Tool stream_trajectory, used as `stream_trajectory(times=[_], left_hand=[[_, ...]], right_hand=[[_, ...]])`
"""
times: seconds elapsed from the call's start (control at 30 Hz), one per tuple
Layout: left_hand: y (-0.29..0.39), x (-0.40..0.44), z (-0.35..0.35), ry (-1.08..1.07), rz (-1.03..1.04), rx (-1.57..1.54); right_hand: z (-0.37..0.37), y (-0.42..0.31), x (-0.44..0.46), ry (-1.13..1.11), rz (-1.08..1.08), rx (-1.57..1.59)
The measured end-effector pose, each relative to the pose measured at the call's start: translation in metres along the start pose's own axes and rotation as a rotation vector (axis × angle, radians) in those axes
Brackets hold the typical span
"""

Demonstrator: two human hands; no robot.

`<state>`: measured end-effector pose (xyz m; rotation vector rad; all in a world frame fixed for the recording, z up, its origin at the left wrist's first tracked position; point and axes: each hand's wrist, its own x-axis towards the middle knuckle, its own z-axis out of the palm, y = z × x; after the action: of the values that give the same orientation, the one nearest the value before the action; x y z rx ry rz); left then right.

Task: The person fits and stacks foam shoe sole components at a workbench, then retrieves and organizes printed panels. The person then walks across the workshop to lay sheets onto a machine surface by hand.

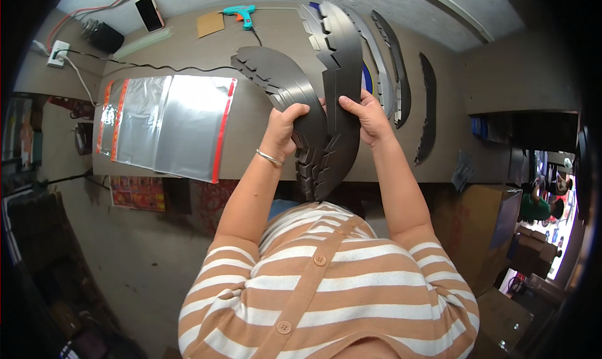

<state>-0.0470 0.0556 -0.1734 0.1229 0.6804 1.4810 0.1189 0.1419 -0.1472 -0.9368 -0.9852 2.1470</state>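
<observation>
My left hand [286, 131], with a bangle at the wrist, is closed on a dark curved strip with a notched edge [273, 67], thumb on top. A second, longer notched dark strip [343, 58] is gripped by my right hand [371, 117], its thumb lying on the surface. Both strips are held above the table's front part, side by side at the top. Their lower ends come together near my waist; whether they are joined there I cannot tell. My fingers beneath the strips are mostly hidden.
More curved notched strips [428, 108] lie on the table [451, 77] to the right. Clear plastic bags with red edges [188, 124] lie left. Farther back are a teal glue gun [240, 13], a brown card square [210, 25], a phone [149, 14] and a power strip [58, 53] with cables.
</observation>
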Motion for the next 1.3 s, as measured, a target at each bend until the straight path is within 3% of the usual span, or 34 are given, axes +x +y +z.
stream_trajectory(times=[0.13,0.33,0.4,0.53,0.6,0.7,0.77,0.87,0.97,1.13,1.2,1.3], left_hand=[[0.000,-0.002,-0.004,0.051,0.120,0.130],[0.003,-0.003,-0.004,0.098,0.117,0.199],[0.007,-0.006,0.003,0.094,0.106,0.207],[0.011,-0.008,-0.002,-0.011,-0.027,0.044],[0.013,-0.008,-0.006,-0.038,0.008,0.068],[0.014,-0.012,-0.006,-0.071,0.021,0.075],[0.010,-0.009,-0.015,0.026,0.061,0.141],[0.009,-0.008,-0.015,0.063,0.090,0.135],[0.013,-0.012,-0.005,0.069,0.100,0.151],[0.021,-0.012,-0.012,0.001,0.032,0.070],[0.025,-0.013,-0.015,-0.058,0.020,-0.027],[0.028,-0.014,-0.015,-0.065,0.029,0.069]], right_hand=[[0.004,0.000,0.000,-0.064,0.040,0.028],[0.014,0.008,0.002,-0.057,0.070,-0.081],[0.008,0.011,0.005,0.018,0.211,-0.189],[0.005,0.013,0.006,0.036,0.099,-0.222],[0.007,0.003,0.002,0.039,-0.019,-0.034],[0.014,-0.015,-0.010,-0.061,0.044,0.030],[0.012,-0.009,-0.008,-0.052,0.021,0.029],[0.012,0.003,-0.004,-0.091,0.091,-0.102],[0.012,0.012,0.003,-0.011,0.186,-0.181],[0.013,0.006,0.001,0.005,0.026,-0.078],[0.008,0.002,0.003,-0.023,0.041,-0.043],[0.012,-0.002,0.001,-0.058,0.076,0.017]])
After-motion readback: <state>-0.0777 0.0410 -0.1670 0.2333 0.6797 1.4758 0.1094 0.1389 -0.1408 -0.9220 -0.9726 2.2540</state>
